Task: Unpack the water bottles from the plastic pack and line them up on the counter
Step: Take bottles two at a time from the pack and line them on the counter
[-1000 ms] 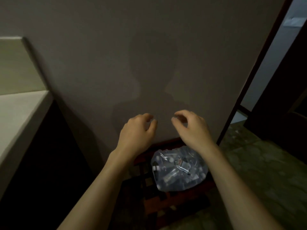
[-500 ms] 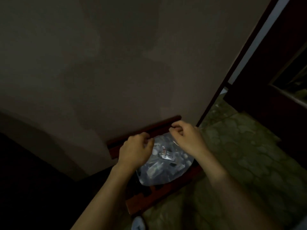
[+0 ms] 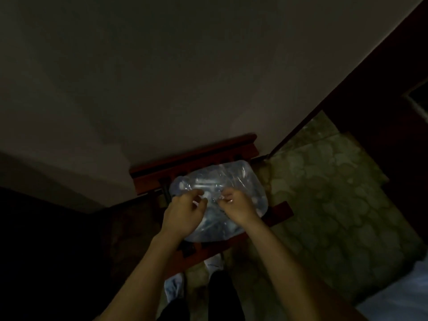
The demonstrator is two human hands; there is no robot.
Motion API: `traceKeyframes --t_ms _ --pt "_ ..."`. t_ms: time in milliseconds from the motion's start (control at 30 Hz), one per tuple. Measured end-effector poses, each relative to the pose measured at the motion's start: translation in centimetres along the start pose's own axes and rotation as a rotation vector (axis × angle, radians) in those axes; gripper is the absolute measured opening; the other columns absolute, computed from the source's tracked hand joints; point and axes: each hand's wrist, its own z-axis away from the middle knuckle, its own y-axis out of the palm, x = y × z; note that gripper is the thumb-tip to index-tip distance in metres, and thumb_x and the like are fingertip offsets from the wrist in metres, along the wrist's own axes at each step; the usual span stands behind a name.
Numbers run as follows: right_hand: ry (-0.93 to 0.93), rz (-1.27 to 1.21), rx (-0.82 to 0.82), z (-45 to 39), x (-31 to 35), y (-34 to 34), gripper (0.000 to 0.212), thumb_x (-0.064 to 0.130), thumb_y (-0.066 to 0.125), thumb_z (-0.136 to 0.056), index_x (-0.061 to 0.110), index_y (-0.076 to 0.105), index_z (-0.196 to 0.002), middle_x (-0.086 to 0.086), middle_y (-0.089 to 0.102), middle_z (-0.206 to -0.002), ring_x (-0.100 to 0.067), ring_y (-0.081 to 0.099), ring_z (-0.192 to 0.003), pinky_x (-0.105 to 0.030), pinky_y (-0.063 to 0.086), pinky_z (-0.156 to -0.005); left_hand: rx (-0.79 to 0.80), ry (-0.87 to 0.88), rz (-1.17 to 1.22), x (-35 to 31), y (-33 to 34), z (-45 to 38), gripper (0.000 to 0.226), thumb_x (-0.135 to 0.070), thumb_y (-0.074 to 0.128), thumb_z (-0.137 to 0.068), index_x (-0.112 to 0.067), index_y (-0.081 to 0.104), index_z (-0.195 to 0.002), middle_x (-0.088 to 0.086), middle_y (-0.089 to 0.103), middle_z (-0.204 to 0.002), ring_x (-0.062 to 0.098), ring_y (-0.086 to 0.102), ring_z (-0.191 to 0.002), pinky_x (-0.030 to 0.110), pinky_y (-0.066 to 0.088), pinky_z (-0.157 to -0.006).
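Observation:
The plastic pack point(image 3: 245, 179) is a clear, shiny wrap with water bottles dimly visible inside. It lies on a red wooden chair point(image 3: 194, 162) against the wall. Both hands are on top of the pack near its middle. My left hand point(image 3: 183, 212) has its fingers and thumb curled and pinches the wrap. My right hand point(image 3: 236, 208) pinches the wrap just to the right, a small gap between the two hands. The bottles under the hands are hidden. The light is very dim.
A plain wall point(image 3: 185, 77) rises behind the chair. Mottled green floor point(image 3: 335, 193) spreads to the right, with a dark door frame point(image 3: 347, 79) beyond. My feet in pale socks point(image 3: 215, 262) stand by the chair's front edge. Dark furniture point(image 3: 46, 239) fills the left.
The view has tilted down and closed in on the chair. Both hands dropped from in front of the wall onto the top of the pack and closed on its wrap.

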Motion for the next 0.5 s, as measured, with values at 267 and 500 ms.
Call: traceKeyframes --t_ms 267,500 --pt "0.029 0.265 0.136 -5.3 -4.7 0.7 0.020 0.026 0.058 -0.094 0.013 0.065 -0.108 -0.009 0.069 -0.108 -0.027 0.064 -0.100 -0.036 0.053 -0.084 -0.017 -0.239 0.138 0.9 7.1 -2.7 0.035 -0.030 0.053 -0.101 -0.011 0.065 -0.128 0.007 0.072 -0.116 0.018 0.068 -0.103 0.030 0.053 -0.088" --pt "-0.075 0.433 0.223 -10.0 -6.9 1.7 0.030 0.021 0.060 -0.092 0.018 0.057 -0.122 -0.006 0.055 -0.130 -0.026 0.055 -0.116 -0.033 0.044 -0.088 -0.040 -0.352 0.114 1.1 10.5 -4.7 0.034 -0.028 0.053 -0.100 -0.012 0.065 -0.128 0.007 0.071 -0.119 0.018 0.068 -0.102 0.032 0.054 -0.090"
